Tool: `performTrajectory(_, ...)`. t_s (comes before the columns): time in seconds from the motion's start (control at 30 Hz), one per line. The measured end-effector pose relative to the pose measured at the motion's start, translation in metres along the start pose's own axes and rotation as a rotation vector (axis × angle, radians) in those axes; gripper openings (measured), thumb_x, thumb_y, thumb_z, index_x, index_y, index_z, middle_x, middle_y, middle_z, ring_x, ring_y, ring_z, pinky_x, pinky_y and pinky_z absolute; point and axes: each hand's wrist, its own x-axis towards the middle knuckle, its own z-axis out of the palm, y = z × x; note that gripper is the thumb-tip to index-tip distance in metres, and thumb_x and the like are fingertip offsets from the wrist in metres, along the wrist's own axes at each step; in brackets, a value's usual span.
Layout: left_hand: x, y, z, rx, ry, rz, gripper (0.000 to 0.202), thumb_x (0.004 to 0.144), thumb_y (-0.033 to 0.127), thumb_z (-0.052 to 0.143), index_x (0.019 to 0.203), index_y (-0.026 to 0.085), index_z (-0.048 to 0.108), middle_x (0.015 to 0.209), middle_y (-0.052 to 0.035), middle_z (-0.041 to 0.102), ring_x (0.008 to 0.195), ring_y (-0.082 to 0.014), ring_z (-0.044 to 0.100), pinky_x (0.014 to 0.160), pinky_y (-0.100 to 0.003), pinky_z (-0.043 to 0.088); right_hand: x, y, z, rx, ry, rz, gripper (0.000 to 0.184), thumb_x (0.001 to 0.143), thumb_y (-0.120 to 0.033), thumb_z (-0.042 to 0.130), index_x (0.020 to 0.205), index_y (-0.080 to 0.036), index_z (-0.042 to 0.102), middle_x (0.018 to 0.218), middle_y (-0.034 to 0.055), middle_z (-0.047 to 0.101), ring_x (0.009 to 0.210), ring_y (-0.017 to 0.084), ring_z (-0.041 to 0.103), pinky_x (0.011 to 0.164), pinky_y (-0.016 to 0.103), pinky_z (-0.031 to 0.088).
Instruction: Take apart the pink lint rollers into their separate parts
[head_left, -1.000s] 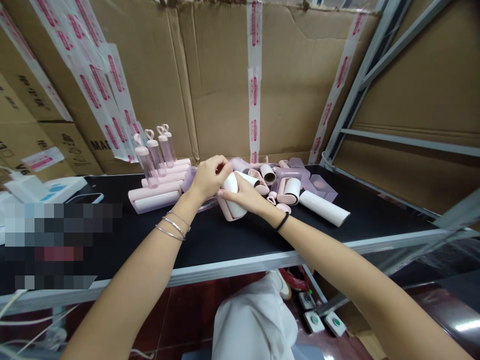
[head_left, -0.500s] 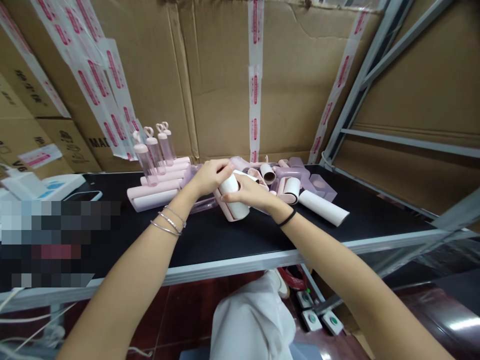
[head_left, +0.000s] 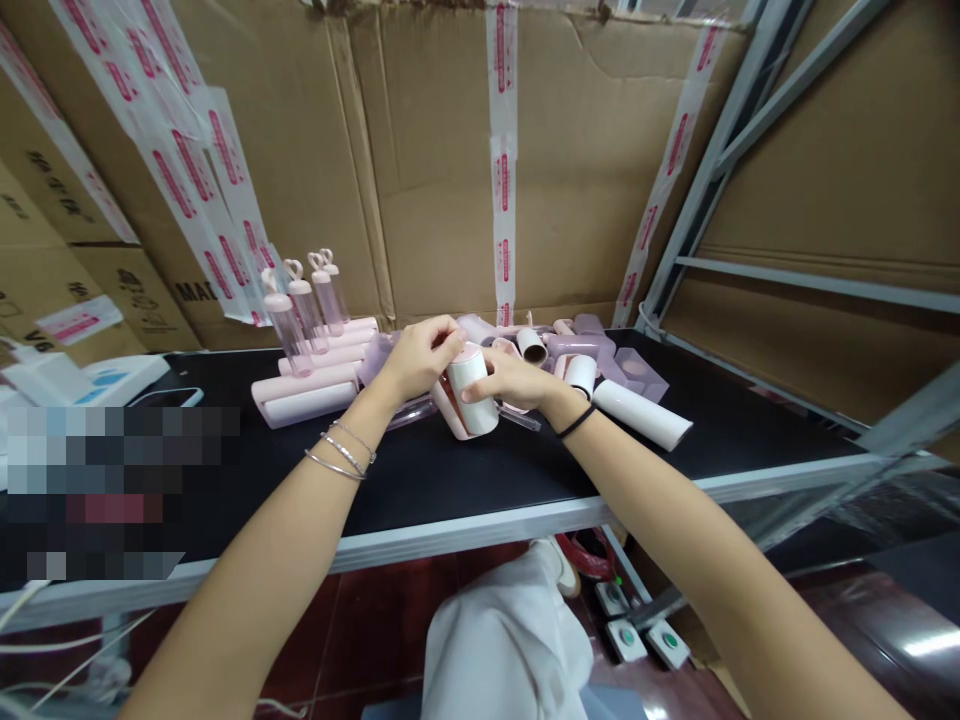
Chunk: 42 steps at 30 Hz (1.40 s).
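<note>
The white roll [head_left: 482,405] in its pink case [head_left: 448,407] lies between the two hands, its long axis steep, the upper end leaning slightly toward the left hand [head_left: 424,357]. The right hand [head_left: 514,378] is closed around the roll's right side, thumb across the front. The left fingers are bent narrowly at the upper end; whether they grip it, one cannot tell. Both hands are about equally near. Pink tubes [head_left: 324,305] stand left of the left hand; a loose roll [head_left: 643,414] lies right of the right hand.
</note>
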Motion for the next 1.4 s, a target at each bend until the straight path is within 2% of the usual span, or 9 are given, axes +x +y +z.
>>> performTrajectory(0.27,-0.004,-0.006,0.001,-0.267,-0.089,-0.047,0.037,0.081,0.056,0.051,0.073,0.021,0.043,0.057,0.0039,0.046,0.050,-0.0106,0.043,0.052,-0.025,0.037,-0.003,0.001,-0.008,0.367,-0.086,-0.003,0.042,0.043,-0.028,0.067,0.083,-0.018,0.057,0.091,0.0066,0.067,0.083,0.023,0.061,0.070,0.036,0.051)
performTrajectory(0.37,-0.001,-0.017,-0.001,-0.260,-0.015,-0.096,0.037,0.082,0.058,0.051,0.080,0.021,0.045,0.059,0.0045,0.047,0.050,-0.0111,0.046,0.051,-0.026,0.040,-0.005,0.000,-0.018,0.404,0.030,-0.099,0.041,0.045,-0.028,0.068,0.082,-0.019,0.055,0.092,0.0068,0.066,0.089,0.024,0.060,0.077,0.039,0.051)
performTrajectory(0.53,0.001,-0.027,0.005,0.207,0.232,-0.029,0.035,0.090,0.049,0.041,0.091,0.017,0.056,0.096,-0.0091,0.062,0.096,-0.0216,0.058,0.091,-0.038,0.046,0.000,0.003,-0.022,0.410,0.319,-0.118,0.044,0.058,-0.044,0.071,0.091,-0.022,0.051,0.088,0.0051,0.063,0.084,0.022,0.061,0.080,0.039,0.051)
performTrajectory(0.67,-0.002,-0.019,0.016,0.140,0.150,0.080,0.050,0.089,0.052,0.043,0.122,0.015,0.050,0.124,-0.0150,0.057,0.117,-0.0248,0.053,0.103,-0.041,0.040,0.006,0.009,-0.011,0.257,0.348,-0.097,0.055,0.071,-0.067,0.059,0.101,-0.022,0.050,0.097,0.0080,0.063,0.093,0.023,0.060,0.081,0.037,0.051)
performTrajectory(0.8,-0.004,-0.014,0.028,0.022,0.000,0.001,0.081,0.076,0.048,0.066,0.142,0.017,0.029,0.136,-0.0170,0.050,0.117,-0.0272,0.056,0.099,-0.040,0.044,0.008,0.017,-0.007,0.121,0.272,-0.099,0.061,0.082,-0.073,0.040,0.115,-0.023,0.049,0.106,0.0087,0.063,0.099,0.020,0.059,0.081,0.034,0.050)
performTrajectory(1.0,-0.005,-0.016,0.028,0.185,0.062,-0.206,0.079,0.074,0.030,0.067,0.142,0.015,0.031,0.135,-0.0172,0.054,0.118,-0.0298,0.056,0.096,-0.040,0.045,0.003,0.018,-0.021,-0.434,0.383,-0.055,0.044,0.081,-0.042,0.061,0.116,-0.017,0.049,0.101,0.0066,0.062,0.083,0.016,0.058,0.077,0.032,0.047)
performTrajectory(1.1,-0.005,-0.016,0.023,0.284,0.119,-0.265,0.075,0.074,0.026,0.064,0.142,0.017,0.032,0.138,-0.0152,0.051,0.123,-0.0294,0.053,0.100,-0.040,0.043,-0.001,0.014,-0.019,-0.760,0.242,0.124,0.024,0.078,-0.025,0.064,0.099,-0.014,0.057,0.081,0.0044,0.064,0.073,0.015,0.057,0.070,0.028,0.043)
performTrajectory(1.27,-0.006,-0.019,0.021,0.352,0.126,-0.270,0.074,0.075,0.023,0.061,0.142,0.019,0.032,0.138,-0.0130,0.052,0.123,-0.0284,0.053,0.100,-0.039,0.044,0.000,0.013,-0.006,-0.921,0.016,0.295,0.007,0.077,-0.016,0.061,0.083,-0.017,0.062,0.078,0.0034,0.067,0.070,0.015,0.058,0.062,0.024,0.038)
performTrajectory(1.4,-0.006,-0.022,0.023,0.363,0.114,-0.260,0.074,0.075,0.025,0.062,0.142,0.017,0.031,0.139,-0.0143,0.051,0.124,-0.0287,0.053,0.100,-0.039,0.044,0.001,0.013,-0.010,-1.007,0.133,0.204,0.014,0.082,-0.012,0.049,0.080,-0.016,0.062,0.085,0.0081,0.067,0.080,0.019,0.058,0.071,0.027,0.038)
